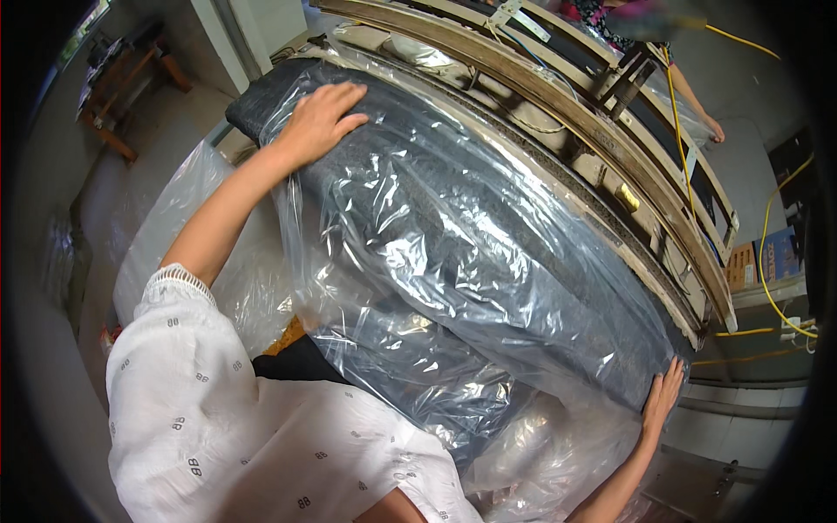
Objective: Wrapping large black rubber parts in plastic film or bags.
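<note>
A long, dark grey padded piece, apparently upholstered, lies across in front of me under shiny clear plastic film (pixel 471 227). My left hand (pixel 327 122) rests on top of the film near the far left end, fingers spread and thumb apart. At the right end my right hand (pixel 664 392) lies against the covered edge with its fingers stretched out. Neither hand is closed round anything. Loose folds of film hang toward my body, and a dark lower part shows through them.
Behind the covered piece runs a wooden frame (pixel 602 139) with metal brackets. Another person's hand (pixel 717 131) and forearm are beyond it. Yellow cables (pixel 767 235) hang at the right, near boxes (pixel 776 257). A wooden stand (pixel 131 83) is at the far left.
</note>
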A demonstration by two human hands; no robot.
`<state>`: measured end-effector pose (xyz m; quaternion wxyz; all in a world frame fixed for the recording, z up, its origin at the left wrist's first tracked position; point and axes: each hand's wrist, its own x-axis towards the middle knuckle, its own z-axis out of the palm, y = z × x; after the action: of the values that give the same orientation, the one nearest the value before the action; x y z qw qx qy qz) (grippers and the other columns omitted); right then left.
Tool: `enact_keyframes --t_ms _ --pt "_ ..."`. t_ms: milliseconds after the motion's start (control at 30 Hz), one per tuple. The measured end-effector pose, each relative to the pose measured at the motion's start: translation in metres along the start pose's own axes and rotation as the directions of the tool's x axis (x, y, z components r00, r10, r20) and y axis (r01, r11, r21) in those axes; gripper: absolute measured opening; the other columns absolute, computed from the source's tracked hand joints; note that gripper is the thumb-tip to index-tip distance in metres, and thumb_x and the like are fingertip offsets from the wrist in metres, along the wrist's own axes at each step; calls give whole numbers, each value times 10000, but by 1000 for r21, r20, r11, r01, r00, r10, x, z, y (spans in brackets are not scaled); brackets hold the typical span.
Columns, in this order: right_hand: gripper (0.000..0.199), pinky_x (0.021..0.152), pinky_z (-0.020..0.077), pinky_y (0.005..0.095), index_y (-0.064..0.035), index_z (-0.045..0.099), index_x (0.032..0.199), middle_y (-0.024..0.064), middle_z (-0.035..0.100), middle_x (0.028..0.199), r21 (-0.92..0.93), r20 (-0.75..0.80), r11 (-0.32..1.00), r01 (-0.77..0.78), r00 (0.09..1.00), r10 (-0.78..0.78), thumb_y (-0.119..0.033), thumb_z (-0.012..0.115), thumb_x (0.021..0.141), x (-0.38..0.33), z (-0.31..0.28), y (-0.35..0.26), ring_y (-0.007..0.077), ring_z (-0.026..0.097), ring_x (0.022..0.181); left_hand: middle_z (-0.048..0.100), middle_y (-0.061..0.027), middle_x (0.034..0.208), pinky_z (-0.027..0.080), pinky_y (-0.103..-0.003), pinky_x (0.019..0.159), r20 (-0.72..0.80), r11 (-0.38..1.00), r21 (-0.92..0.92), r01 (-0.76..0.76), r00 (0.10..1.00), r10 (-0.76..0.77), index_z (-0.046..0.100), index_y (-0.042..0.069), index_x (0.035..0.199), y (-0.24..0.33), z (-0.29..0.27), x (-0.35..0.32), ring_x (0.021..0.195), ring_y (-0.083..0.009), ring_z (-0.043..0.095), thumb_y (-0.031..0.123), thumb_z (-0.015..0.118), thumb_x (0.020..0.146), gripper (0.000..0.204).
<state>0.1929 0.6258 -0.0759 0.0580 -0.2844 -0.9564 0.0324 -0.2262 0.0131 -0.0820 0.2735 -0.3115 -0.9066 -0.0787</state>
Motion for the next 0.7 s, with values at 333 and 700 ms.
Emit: enact_keyframes --t_ms 333,700 --pt "593 1086 79 439 -144 262 1415 98 196 1477 -39 26 996 85 996 -84 -488 182 939 -4 -2 -7 306 140 1363 552 -99 1125 400 -397 805 121 911 326 251 945 -304 568 88 1138 -14 -26 1 1006 -271 507 406 511 862 424" --pt "486 937 376 415 -69 434 1292 173 451 1270 -233 73 850 -473 863 500 -400 346 948 62 -13 61 355 466 1114 308 -125 1406 188 -630 994 159 906 125 404 893 -420 392 165 1341 -27 9 -11 1302 -380 233 634 405 827 695"
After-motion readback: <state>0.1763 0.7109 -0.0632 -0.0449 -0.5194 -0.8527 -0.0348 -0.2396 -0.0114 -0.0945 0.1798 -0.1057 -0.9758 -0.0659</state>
